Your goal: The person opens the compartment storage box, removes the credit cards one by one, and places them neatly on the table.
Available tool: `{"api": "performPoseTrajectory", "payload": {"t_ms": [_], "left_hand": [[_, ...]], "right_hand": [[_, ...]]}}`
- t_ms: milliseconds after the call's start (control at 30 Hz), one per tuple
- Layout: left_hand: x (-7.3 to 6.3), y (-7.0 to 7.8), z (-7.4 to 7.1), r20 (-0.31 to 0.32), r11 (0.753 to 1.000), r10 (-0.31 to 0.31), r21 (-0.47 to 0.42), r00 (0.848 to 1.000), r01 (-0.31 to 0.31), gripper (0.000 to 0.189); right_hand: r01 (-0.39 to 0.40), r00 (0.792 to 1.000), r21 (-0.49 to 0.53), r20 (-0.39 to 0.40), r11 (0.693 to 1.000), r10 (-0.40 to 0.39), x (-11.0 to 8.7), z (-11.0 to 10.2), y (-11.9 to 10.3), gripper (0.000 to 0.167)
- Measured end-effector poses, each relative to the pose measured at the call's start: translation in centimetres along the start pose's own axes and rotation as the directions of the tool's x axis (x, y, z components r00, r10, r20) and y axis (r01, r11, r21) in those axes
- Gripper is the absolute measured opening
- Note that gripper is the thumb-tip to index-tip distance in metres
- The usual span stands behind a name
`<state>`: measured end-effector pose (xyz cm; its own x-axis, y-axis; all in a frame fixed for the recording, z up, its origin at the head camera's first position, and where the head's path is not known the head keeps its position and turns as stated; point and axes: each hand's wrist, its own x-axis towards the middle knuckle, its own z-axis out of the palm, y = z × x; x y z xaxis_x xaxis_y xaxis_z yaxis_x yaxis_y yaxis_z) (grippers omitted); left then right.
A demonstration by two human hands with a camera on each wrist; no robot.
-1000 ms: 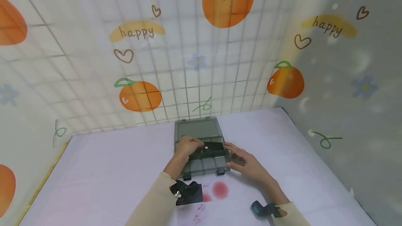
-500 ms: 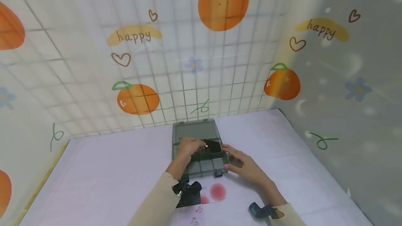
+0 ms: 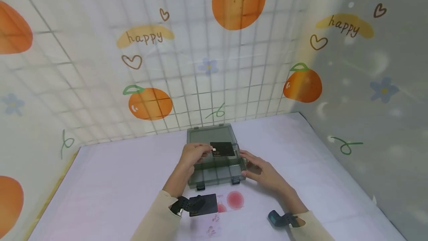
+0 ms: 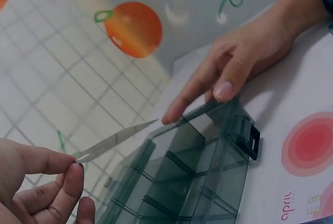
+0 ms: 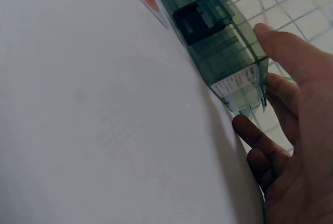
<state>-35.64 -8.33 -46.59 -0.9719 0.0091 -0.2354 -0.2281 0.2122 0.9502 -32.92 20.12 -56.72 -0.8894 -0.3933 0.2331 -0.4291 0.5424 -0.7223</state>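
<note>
My left hand (image 3: 191, 156) pinches a black card marked VIP (image 3: 223, 150) by its left end, between thumb and fingers. The card is raised over a translucent green compartment box (image 3: 206, 177). Seen edge-on in the left wrist view, the card (image 4: 117, 141) slants above the dividers. The box's lid (image 3: 212, 135) lies folded back toward the wall. My right hand (image 3: 265, 174) rests at the box's right end, its thumb by the front corner. Its fingers reach along that side in the left wrist view, mostly straight. The compartments visible in the left wrist view hold nothing.
In front of the box lie another black card (image 3: 208, 205), a white card with pink circles (image 3: 235, 200) and a pale purple card (image 3: 210, 228). A dark latch (image 4: 248, 138) sticks out from the box's front. Fabric with printed oranges hangs behind the table.
My left hand has lifted the black card up from inside the box and drawn it slightly left. The right hand has stayed at the box's right end.
</note>
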Motion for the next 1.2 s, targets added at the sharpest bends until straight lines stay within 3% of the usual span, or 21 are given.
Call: {"api": "performPoseTrajectory", "payload": {"t_ms": [200, 533, 1200], "left_hand": [[-1.2, -0.1, -1.2, 0.016, 0.997, 0.017, -0.08, 1.0, -0.015, 0.021], [-3.3, 0.0, -1.3, 0.05, 0.996, 0.045, -0.079, 0.998, -0.041, 0.021], [-7.8, -2.1, -1.4, 0.092, 0.985, 0.082, -0.16, 0.992, -0.066, 0.023]], "right_hand": [[0.013, 1.0, -0.014, -0.007, 1.0, -0.013, 0.2, 0.2, -0.2, 0.07], [0.0, 1.0, -0.016, -0.007, 1.0, 0.0, 0.1, 0.2, 0.0, 0.068], [0.026, 1.0, -0.006, 0.006, 1.0, -0.026, 0.3, -0.1, -0.3, 0.068]]}}
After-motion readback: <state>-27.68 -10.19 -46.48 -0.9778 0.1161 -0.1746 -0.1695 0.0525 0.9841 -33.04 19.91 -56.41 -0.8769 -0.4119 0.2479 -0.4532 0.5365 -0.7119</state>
